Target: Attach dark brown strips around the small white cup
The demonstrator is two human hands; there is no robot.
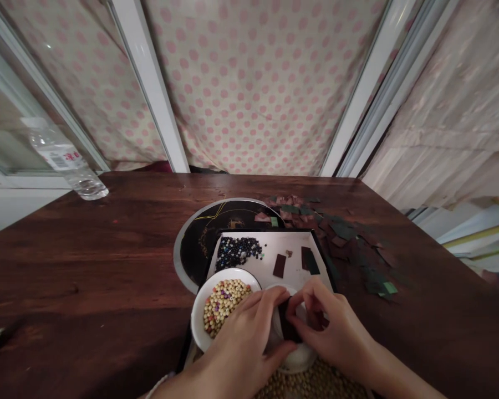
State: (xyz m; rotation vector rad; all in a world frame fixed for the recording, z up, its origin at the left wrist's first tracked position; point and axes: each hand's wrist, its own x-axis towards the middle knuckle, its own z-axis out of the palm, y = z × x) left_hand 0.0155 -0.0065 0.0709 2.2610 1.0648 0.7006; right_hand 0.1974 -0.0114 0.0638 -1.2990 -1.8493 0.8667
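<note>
1. Right hand (330, 327): fingers curled, pinching a dark rectangular sheet piece (288, 321).
2. Left hand (243, 354): curved, fingers closed on the same piece, above a small white dish (297, 363).
3. Risk: a slipped pinch could drop the piece; a sideways knock could tip the white ceramic bowl (197, 321) of pale round wooden beads (227, 305).

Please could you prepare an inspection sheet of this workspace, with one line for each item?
Surface: polished dark wooden table, with a round black mat under a white tray.
Job's things: dark rectangular piece held between both hands; white bowl of wooden beads; dark beads and dark strips on the tray.
Clutter: dark and pinkish scraps beside the tray; plastic water bottle.
Grippers: left hand and right hand, both on the piece.
Cables: nothing seen.
Surroundings: polka-dot curtain behind white frames.
</note>
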